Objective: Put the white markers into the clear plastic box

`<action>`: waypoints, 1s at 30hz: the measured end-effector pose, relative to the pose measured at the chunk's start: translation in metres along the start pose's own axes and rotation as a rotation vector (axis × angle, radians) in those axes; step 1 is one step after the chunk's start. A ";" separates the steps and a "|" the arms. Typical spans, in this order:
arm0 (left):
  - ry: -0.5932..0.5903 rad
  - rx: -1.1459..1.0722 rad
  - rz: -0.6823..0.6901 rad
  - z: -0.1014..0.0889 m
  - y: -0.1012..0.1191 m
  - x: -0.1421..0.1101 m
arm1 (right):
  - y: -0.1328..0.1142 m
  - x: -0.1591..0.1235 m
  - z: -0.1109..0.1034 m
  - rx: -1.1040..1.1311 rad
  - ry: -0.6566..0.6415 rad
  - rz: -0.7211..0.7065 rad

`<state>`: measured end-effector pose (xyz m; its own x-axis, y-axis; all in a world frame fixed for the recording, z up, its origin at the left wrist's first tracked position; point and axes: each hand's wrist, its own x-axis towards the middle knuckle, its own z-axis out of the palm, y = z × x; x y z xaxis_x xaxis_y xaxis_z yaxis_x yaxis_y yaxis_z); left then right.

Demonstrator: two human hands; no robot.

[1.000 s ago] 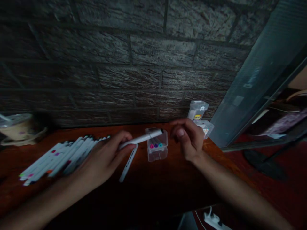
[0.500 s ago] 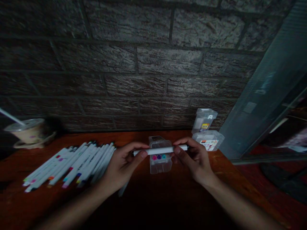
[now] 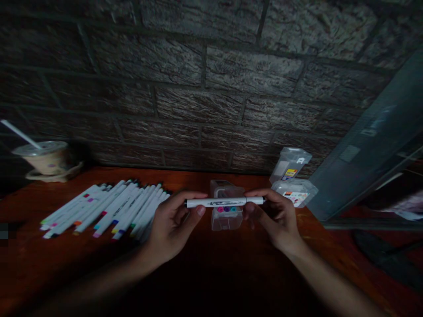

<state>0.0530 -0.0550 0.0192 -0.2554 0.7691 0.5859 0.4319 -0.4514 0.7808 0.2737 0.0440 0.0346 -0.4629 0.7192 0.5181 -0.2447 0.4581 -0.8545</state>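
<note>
A white marker pen [image 3: 228, 201] with dark ends and printed text lies level between my two hands. My left hand [image 3: 175, 224] pinches its left end between thumb and fingers. At the other end, the thumb and fingers of my right hand [image 3: 276, 218] close on the cap part. Behind and below the marker stands a small clear plastic case [image 3: 226, 223] holding markers with pink, purple and teal ends; the pen hides part of it. To the left, many white markers [image 3: 109, 207] with coloured ends lie side by side, some hidden by my left hand.
Two clear plastic boxes, a tall one [image 3: 291, 165] and a labelled one [image 3: 299, 193], stand at the right of the wooden table [image 3: 198, 273]. A drink cup [image 3: 46, 158] with a straw sits at the far left. A brick wall [image 3: 172, 105] rises behind.
The marker has turned so that its printed text now faces me. Both hands keep their hold on it. My view has shifted slightly, moving the scene right and up.
</note>
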 end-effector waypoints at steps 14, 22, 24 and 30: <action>0.053 -0.092 -0.017 0.005 0.001 -0.006 | 0.003 -0.004 0.004 -0.069 -0.007 -0.033; 0.012 -0.278 -0.137 0.006 -0.002 -0.009 | 0.008 -0.005 0.002 0.199 -0.070 0.051; 0.012 -0.315 -0.141 0.007 -0.003 -0.011 | 0.009 -0.005 0.002 0.244 -0.066 0.064; -0.003 -0.196 -0.160 0.008 -0.005 -0.014 | 0.008 -0.003 0.005 0.228 -0.041 0.091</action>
<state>0.0611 -0.0600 0.0049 -0.3040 0.8391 0.4511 0.2104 -0.4027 0.8908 0.2690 0.0425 0.0257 -0.5249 0.7283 0.4405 -0.3841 0.2592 -0.8862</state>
